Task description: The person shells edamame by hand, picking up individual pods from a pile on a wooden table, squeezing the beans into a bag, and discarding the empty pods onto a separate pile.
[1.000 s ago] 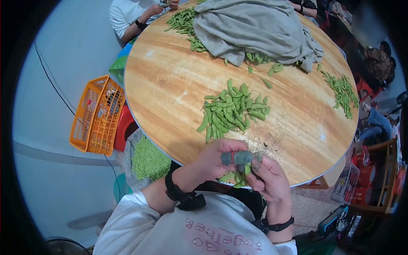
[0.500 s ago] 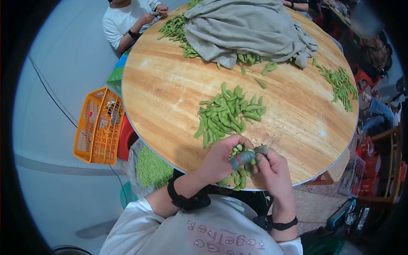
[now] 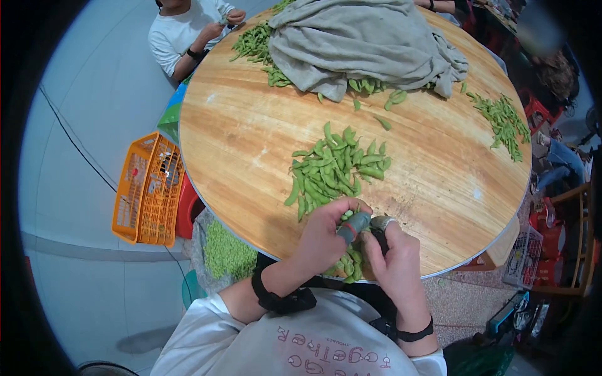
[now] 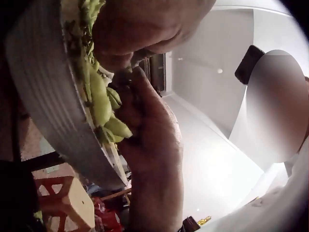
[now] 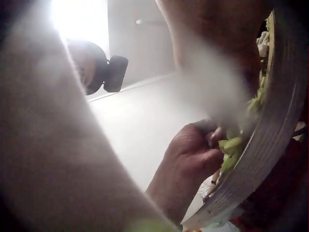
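Both hands work close together over the near table edge. My left hand (image 3: 323, 235) curls round some green soybeans (image 3: 346, 215); its thumb wears a grey-green finger cover (image 3: 356, 225) with a red band. Facing it, my right hand (image 3: 400, 257) has bent fingers and a grey cap (image 3: 382, 222) on one fingertip. Its thumb tip points at the left thumb cover; I cannot tell whether it pinches a pod. Below the hands lie soybean pods (image 3: 351, 266), also seen beside the right hand (image 4: 154, 145) in the left wrist view. Beyond is a larger pod heap (image 3: 335, 166).
A grey cloth (image 3: 370, 47) covers more pods at the back of the round table (image 3: 232, 150). Another pile (image 3: 501, 125) lies at right. Shelled beans (image 3: 227, 250) fill a bag at lower left, near an orange basket (image 3: 147, 194). Another person (image 3: 188, 34) sits across.
The pod pinched between the hands one second ago is now mostly hidden. My right thumb and capped finger have spread apart. The head view has shifted slightly.
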`<state>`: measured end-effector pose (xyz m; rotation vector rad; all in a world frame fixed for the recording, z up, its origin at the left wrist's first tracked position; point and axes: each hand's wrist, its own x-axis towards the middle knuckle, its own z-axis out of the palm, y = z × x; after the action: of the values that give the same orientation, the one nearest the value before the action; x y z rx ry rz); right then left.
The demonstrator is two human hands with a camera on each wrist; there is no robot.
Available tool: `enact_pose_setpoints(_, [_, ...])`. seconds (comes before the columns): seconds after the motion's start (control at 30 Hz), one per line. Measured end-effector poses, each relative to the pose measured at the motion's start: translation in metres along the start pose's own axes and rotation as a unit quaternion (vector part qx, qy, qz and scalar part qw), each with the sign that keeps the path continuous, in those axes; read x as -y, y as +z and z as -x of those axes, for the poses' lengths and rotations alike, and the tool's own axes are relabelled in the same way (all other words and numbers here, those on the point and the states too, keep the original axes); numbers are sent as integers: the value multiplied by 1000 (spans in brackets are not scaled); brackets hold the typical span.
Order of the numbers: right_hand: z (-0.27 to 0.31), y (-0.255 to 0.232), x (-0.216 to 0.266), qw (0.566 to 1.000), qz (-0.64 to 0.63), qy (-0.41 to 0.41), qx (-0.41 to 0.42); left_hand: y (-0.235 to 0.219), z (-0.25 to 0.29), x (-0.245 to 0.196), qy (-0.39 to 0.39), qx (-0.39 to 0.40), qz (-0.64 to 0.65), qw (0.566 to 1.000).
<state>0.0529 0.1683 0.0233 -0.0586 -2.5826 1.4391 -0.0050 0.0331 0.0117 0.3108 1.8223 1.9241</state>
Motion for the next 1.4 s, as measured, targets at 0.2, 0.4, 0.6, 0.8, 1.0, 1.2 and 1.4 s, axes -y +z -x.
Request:
enact_pose_setpoints(0.2, [1, 7, -9, 998, -57, -2, -33, -7, 0, 2, -58, 26, 111, 992])
enact_pose_setpoints(0.4, [-1, 9, -24, 968, -221, 55, -103, -19, 4, 6, -88, 22, 261, 961])
enact_pose_setpoints(0.6, [8, 8, -2, 998, -50, -19, 20, -19, 11, 15, -24, 64, 223, 972])
enact_pose_setpoints(0.8, [10, 3, 2, 893, -359, 161, 216, -20, 14, 11, -65, 51, 338, 937])
enact_pose_setpoints(1.0, [9, 9, 2, 835, -466, 214, 198, -21, 17, 14, -80, 96, 359, 925])
enact_pose_setpoints(1.2, [12, 22, 6, 962, -241, 113, 65, -21, 22, 6, 3, 77, 208, 975])
enact_pose_setpoints(1.4, [-3, 10, 11, 879, -356, 284, 143, -35, 23, 9, 17, 31, 90, 995])
